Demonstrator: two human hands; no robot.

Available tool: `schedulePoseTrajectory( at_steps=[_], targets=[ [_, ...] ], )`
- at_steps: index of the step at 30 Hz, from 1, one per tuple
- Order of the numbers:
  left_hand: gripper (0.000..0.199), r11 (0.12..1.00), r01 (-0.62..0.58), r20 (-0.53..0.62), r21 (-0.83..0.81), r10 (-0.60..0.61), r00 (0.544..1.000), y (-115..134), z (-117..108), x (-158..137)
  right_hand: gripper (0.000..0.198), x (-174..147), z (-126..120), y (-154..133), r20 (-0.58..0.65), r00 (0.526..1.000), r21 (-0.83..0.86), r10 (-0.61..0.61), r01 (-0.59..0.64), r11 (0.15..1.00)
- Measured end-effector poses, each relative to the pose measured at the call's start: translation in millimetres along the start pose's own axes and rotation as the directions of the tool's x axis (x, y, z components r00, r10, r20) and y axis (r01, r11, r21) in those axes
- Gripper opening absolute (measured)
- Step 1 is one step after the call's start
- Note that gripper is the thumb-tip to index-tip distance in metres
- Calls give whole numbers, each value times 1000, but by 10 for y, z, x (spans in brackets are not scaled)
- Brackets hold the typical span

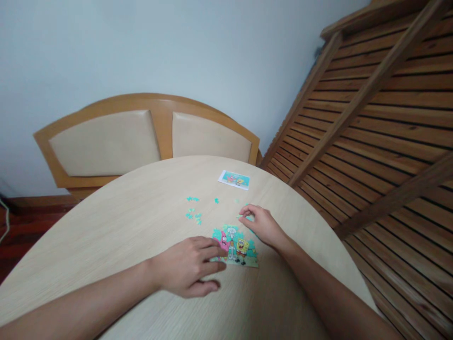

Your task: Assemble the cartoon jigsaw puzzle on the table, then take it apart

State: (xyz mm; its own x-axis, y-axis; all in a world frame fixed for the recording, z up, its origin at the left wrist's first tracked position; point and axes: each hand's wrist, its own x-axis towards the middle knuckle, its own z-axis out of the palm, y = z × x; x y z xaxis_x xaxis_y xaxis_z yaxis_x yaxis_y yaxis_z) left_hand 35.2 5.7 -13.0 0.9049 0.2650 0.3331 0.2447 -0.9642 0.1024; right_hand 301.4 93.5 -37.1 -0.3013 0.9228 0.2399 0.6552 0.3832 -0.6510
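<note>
A partly assembled jigsaw puzzle (242, 248) with cartoon characters on a teal background lies on the round table. My left hand (194, 265) rests over its left edge, fingers stretched out and slightly apart, covering part of the picture. Above the puzzle's upper right side is my right hand (261, 224), thumb and fingers pinched together on a thin, greenish puzzle piece (239, 217). Loose teal puzzle pieces (198, 218) are scattered to the upper left of the puzzle, and a single piece (216, 200) lies apart from them.
Toward the far side of the pale wooden table (141, 212) lies a reference picture card (235, 180) with the same characters. Behind the table stands a wooden headboard (161, 127) with beige padded panels. A slatted wooden frame (368, 108) leans along the right.
</note>
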Motion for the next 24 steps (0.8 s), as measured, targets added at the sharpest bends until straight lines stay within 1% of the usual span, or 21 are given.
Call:
schedulePoseTrajectory(
  at_steps=[4,8,11,14,24],
  targets=[
    [32,1000,14,11,7,-14,1000,-6,5,-3,14,-16,-49,-59,23,999,107,23,-25,994],
    [32,999,31,21,5,-31,999,-6,11,-6,18,-53,-114,-119,102,994,151,34,-49,987],
    [32,999,34,35,-1,-34,999,-2,7,-9,19,-79,-143,-143,163,986,156,27,-53,986],
    [32,999,40,41,-8,-39,998,1,0,-11,19,-92,-144,-137,192,981,139,22,-49,989],
    [31,999,35,14,-16,-35,999,-7,2,-4,20,-99,-134,-99,195,980,96,38,-58,994]
  ],
)
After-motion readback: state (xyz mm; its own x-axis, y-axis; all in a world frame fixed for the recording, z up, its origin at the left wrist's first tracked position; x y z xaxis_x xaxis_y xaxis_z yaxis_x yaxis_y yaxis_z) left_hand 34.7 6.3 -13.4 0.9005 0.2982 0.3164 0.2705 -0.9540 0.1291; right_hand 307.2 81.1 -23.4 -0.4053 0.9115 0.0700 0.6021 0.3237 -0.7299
